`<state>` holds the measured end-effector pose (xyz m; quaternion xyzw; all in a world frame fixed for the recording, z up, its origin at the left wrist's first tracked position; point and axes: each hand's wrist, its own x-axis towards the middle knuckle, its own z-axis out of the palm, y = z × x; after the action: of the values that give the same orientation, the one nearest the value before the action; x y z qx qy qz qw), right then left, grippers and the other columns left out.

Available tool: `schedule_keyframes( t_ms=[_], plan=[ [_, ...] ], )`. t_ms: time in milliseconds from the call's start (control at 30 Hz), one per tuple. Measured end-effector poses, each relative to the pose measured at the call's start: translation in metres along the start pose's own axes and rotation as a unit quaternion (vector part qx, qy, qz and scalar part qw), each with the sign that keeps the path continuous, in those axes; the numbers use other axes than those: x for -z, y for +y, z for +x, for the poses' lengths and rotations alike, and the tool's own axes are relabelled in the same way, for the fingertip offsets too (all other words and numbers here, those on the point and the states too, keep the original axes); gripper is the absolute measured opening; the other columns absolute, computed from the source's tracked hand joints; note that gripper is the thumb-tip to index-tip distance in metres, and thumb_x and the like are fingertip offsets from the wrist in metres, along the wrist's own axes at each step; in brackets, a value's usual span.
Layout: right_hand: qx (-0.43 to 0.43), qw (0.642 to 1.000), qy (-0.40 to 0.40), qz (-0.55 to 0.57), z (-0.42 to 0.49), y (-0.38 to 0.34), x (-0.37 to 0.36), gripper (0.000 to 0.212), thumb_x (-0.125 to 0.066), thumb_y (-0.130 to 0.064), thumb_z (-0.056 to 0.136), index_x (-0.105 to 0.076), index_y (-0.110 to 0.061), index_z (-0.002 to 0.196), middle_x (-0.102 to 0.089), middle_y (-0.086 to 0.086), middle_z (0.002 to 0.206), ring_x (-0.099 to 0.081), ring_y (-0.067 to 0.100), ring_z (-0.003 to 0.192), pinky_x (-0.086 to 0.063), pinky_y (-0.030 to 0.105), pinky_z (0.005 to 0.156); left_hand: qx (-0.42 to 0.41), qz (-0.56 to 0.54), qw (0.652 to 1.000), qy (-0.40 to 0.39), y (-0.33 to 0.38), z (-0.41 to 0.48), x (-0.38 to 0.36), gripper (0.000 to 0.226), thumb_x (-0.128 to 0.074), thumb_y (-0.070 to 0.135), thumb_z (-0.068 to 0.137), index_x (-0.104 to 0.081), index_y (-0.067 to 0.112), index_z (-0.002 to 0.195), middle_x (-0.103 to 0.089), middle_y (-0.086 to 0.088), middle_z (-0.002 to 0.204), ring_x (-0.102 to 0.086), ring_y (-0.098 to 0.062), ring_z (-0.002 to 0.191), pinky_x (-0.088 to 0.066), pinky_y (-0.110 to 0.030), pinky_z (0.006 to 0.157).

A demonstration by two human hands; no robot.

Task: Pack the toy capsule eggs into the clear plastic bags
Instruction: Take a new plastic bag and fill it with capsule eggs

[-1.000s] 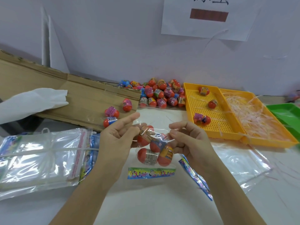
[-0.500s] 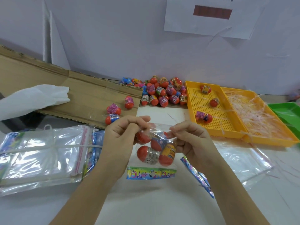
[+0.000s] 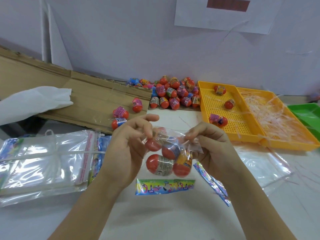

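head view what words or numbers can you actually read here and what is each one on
"6": label of an egg in the pile, small but legible
"6": label of the lower egg in the clear bag, digit turned
printed strip below the bag: coloured lettering, too blurred to read
wall paper: a dark red bar, no words in view
other egg labels: too small

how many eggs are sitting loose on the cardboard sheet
3 on the cardboard: rightmost egg, pink label; second egg left of it; blue-labelled egg at the near edge. None look hidden.
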<state>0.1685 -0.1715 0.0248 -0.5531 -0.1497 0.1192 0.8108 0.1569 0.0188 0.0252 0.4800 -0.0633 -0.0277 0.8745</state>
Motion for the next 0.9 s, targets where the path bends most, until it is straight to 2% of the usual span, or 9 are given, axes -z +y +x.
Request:
schedule_keyframes(
  t_ms=[100, 200, 400, 500, 567, 633, 733, 800, 900],
  plan=[
    [0.002, 1.000, 0.000, -0.005, 0.000, 0.000, 0.002, 0.038, -0.045, 0.006, 0.078, -0.073, -0.016, 0.064, -0.073, 0.006, 0.072, -0.065, 0.011, 0.056, -0.051, 0.018, 0.045, 0.020, -0.006, 1.000, -0.011, 0.001, -0.001, -0.001, 0.016, -0.057, 0.023, 0.064, -0.061, 0.016, 0.050, -0.067, 0.003, 0.092, -0.059, -0.011, 0.071, -0.053, -0.024, 0.060],
    [0.006, 1.000, -0.001, -0.006, 0.000, 0.000, 0.002, 0.040, -0.044, 0.008, 0.079, -0.072, -0.016, 0.062, -0.072, 0.003, 0.070, -0.064, 0.009, 0.054, -0.050, 0.016, 0.044, 0.023, 0.073, 0.997, 0.013, -0.001, 0.000, -0.001, 0.017, -0.067, 0.011, 0.061, -0.061, 0.020, 0.048, -0.068, 0.010, 0.089, -0.059, -0.008, 0.066, -0.052, -0.025, 0.058],
    [0.022, 1.000, 0.017, 0.005, -0.001, 0.000, 0.004, 0.039, -0.047, 0.008, 0.079, -0.070, -0.017, 0.060, -0.069, 0.000, 0.067, -0.063, 0.008, 0.054, -0.050, 0.018, 0.044, 0.011, 0.107, 0.994, -0.018, -0.006, 0.004, 0.008, 0.028, -0.079, 0.003, 0.056, -0.062, 0.025, 0.054, -0.071, 0.017, 0.104, -0.070, -0.007, 0.094, -0.058, -0.026, 0.073],
    [0.036, 0.999, 0.019, 0.003, -0.001, -0.002, 0.006, 0.025, -0.069, 0.000, 0.078, -0.070, -0.018, 0.061, -0.069, -0.002, 0.068, -0.065, 0.009, 0.057, -0.052, 0.019, 0.048, 0.022, 0.065, 0.996, -0.050, -0.004, 0.005, 0.010, 0.042, -0.096, 0.016, 0.047, -0.077, 0.030, 0.081, -0.072, 0.011, 0.112, -0.070, -0.013, 0.100, -0.058, -0.026, 0.073],
    [0.043, 0.999, 0.014, 0.001, -0.002, -0.003, 0.007, 0.008, -0.071, -0.018, 0.071, -0.070, -0.020, 0.063, -0.070, -0.004, 0.070, -0.068, 0.010, 0.063, -0.054, 0.020, 0.053, 0.046, 0.067, 0.995, -0.054, -0.004, 0.007, 0.013, 0.066, -0.096, 0.024, 0.052, -0.073, 0.035, 0.113, -0.071, 0.006, 0.116, -0.071, -0.018, 0.100, -0.059, -0.029, 0.073],
    [0.045, 0.999, 0.014, -0.006, -0.002, -0.002, 0.011, 0.009, -0.078, -0.024, 0.070, -0.071, -0.020, 0.066, -0.070, -0.003, 0.072, -0.068, 0.010, 0.066, -0.056, 0.021, 0.057, 0.087, 0.093, 0.991, -0.047, -0.006, 0.008, 0.014, 0.074, -0.094, 0.030, 0.055, -0.066, 0.035, 0.123, -0.073, -0.002, 0.112, -0.073, -0.025, 0.094, -0.060, -0.032, 0.068],
    [0.020, 0.999, 0.033, 0.000, -0.003, 0.000, 0.019, 0.013, -0.075, -0.007, 0.074, -0.071, -0.019, 0.074, -0.070, 0.003, 0.079, -0.068, 0.014, 0.065, -0.056, 0.024, 0.057, 0.082, 0.116, 0.990, -0.024, -0.011, 0.007, 0.010, 0.046, -0.090, 0.026, 0.054, -0.078, 0.026, 0.098, -0.077, -0.008, 0.092, -0.074, -0.022, 0.078, -0.060, -0.031, 0.060],
    [-0.005, 0.998, 0.053, 0.032, 0.001, -0.003, 0.023, 0.031, -0.065, 0.002, 0.073, -0.070, -0.020, 0.093, -0.072, 0.008, 0.094, -0.069, 0.021, 0.068, -0.057, 0.029, 0.059, 0.063, 0.088, 0.994, 0.013, -0.014, 0.007, 0.009, 0.036, -0.084, 0.024, 0.052, -0.080, 0.022, 0.088, -0.077, -0.009, 0.087, -0.074, -0.021, 0.074, -0.059, -0.031, 0.058],
    [-0.086, 0.991, 0.104, 0.003, 0.005, -0.003, 0.022, 0.049, -0.073, -0.018, 0.072, -0.059, -0.029, 0.117, -0.071, 0.005, 0.108, -0.070, 0.033, 0.075, -0.059, 0.039, 0.061, 0.037, 0.084, 0.995, 0.041, -0.015, 0.006, 0.008, 0.037, -0.084, 0.024, 0.050, -0.080, 0.021, 0.087, -0.077, -0.011, 0.088, -0.075, -0.023, 0.076, -0.060, -0.032, 0.060]
  ],
)
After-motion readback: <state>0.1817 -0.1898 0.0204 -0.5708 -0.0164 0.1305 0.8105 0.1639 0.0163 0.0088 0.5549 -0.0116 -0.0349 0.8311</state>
